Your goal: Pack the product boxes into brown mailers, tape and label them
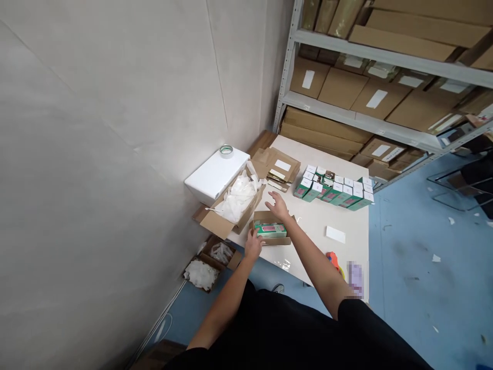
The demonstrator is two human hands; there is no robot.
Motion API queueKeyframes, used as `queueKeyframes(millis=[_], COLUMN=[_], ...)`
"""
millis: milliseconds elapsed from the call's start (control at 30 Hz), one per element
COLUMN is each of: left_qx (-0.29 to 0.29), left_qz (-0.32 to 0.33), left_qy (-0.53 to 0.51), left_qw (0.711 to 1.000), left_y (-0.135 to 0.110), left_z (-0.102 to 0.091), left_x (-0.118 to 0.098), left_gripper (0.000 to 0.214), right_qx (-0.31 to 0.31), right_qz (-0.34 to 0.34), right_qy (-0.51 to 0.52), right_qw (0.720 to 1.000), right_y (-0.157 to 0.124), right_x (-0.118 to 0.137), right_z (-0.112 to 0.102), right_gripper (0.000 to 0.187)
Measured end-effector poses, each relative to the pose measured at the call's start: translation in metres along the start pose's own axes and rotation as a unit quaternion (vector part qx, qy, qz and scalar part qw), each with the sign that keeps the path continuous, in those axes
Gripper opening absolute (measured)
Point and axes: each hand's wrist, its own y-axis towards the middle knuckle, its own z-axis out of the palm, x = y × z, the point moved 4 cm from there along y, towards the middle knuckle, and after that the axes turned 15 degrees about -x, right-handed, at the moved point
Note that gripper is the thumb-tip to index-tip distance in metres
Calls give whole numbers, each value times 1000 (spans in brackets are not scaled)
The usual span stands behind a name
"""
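Observation:
A small open cardboard box (275, 241) sits near the front edge of the white table. Inside it lies a green-and-white product box (271, 230) with a pink panel. My left hand (253, 244) grips the cardboard box at its near left corner, with the fingertips close to the product box's left end. Over the far side of the same cardboard box, my right hand (279, 207) is open and empty, its fingers spread toward the left. Just beyond my hands stands a larger carton (249, 211) filled with white plastic packing material (238, 198).
Several green-and-white boxes (333, 190) stand at the back right, beside flattened cardboard (287, 159). A tape roll (226, 150) rests on a white container (215, 174). A white slip (335, 234) and an orange tape dispenser (334, 259) lie at right. Shelving (346, 109) stands behind.

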Motion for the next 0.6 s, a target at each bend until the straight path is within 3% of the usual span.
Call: queueKeyframes(millis=[133, 267, 467, 600], left_qx=[0, -6, 5, 17], left_qz=[-10, -4, 1, -2], left_qy=[-4, -16, -35, -38], left_qw=[1000, 1000, 999, 999], left_y=[4, 6, 2, -2], left_z=[-15, -22, -20, -19], left_x=[13, 21, 26, 31], left_gripper=[13, 12, 16, 15], right_qx=[20, 26, 41, 28], right_qz=[-2, 20, 28, 39], right_qy=[-65, -115, -166, -201], right_qw=[998, 993, 985, 979], right_y=[56, 89, 97, 98], right_x=[10, 8, 6, 10], right_z=[43, 74, 111, 117], right_gripper=[65, 71, 40, 22])
